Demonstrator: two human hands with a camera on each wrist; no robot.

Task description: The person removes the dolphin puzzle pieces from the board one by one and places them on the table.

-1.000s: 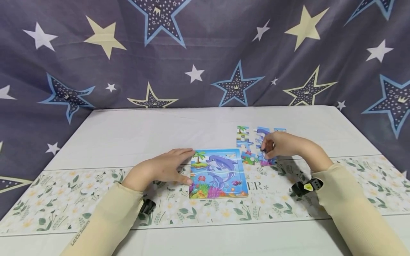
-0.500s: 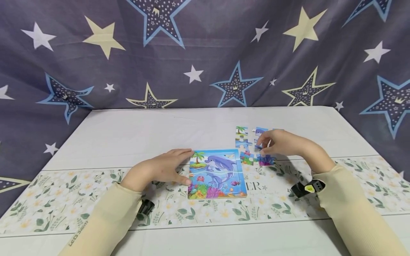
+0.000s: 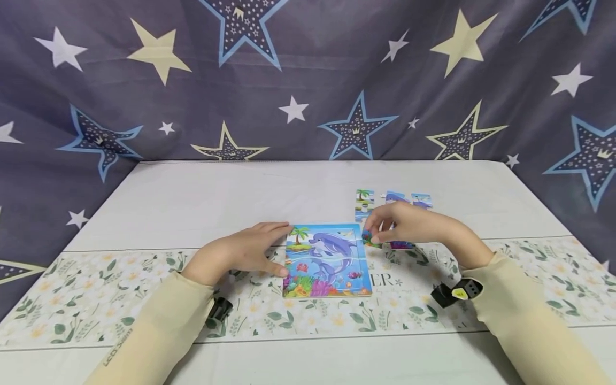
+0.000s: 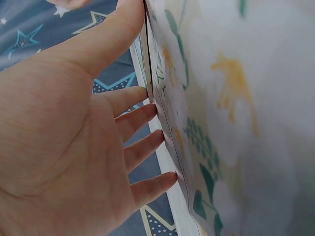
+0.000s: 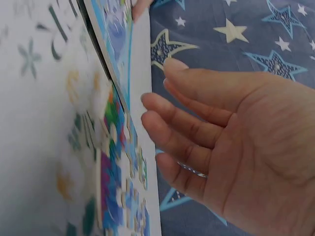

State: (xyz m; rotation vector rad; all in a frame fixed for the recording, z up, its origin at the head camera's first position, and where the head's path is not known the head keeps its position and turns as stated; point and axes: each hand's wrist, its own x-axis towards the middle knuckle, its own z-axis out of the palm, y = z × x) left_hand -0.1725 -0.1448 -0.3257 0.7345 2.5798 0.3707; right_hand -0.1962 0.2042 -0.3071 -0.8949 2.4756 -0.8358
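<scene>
A square jigsaw board [image 3: 327, 262] with a printed dolphin picture lies flat on the table. My left hand [image 3: 245, 254] rests at its left side, fingers stretched out, fingertips and thumb at the edge. To the board's right, my right hand [image 3: 409, 222] hovers with bent fingers over a coral-printed puzzle piece [image 3: 372, 240]. In the right wrist view, a gap shows between the fingers [image 5: 170, 128] and the pieces, with nothing pinched. Around that hand lie a palm tree piece [image 3: 364, 197], a dolphin piece [image 3: 395, 196] and others, partly hidden by it.
A floral strip [image 3: 192, 310] with printed letters crosses the white table [image 3: 231, 198]. Dark star-patterned cloth [image 3: 308, 69] hangs behind and at the sides. Each wrist wears a black device [image 3: 457, 291] near the cream sleeve.
My right hand has moved left and slightly nearer, from the middle column of pieces to the coral piece beside the board. The left hand stays at the board's edge.
</scene>
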